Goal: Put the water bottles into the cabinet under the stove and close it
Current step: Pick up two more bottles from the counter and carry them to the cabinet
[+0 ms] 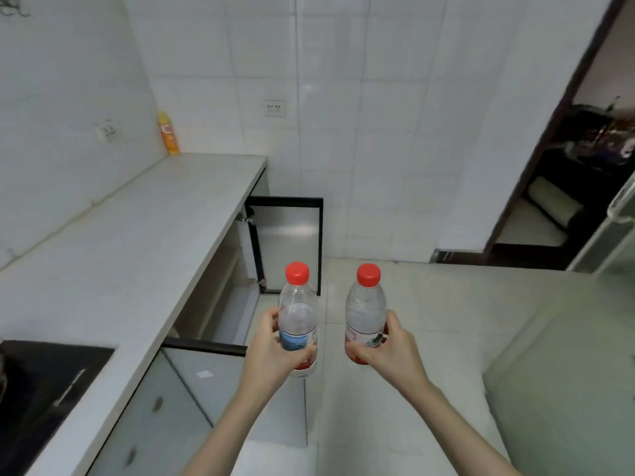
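A person's left hand (271, 348) and right hand (388, 348) each grip an upright clear plastic red-capped water bottle (left one (297, 314), right one (365, 310)) above pale floor tiles (429, 321); far left, the black-framed frosted-glass cabinet door (287, 242) under the white countertop (137, 242) stands open.

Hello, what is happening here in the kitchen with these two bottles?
A person stands in a kitchen holding two water bottles upright, both with red caps. The left hand holds the left bottle; the right hand holds the right bottle. Ahead, under the white counter, a cabinet door is swung open. Neither bottle is inside yet.
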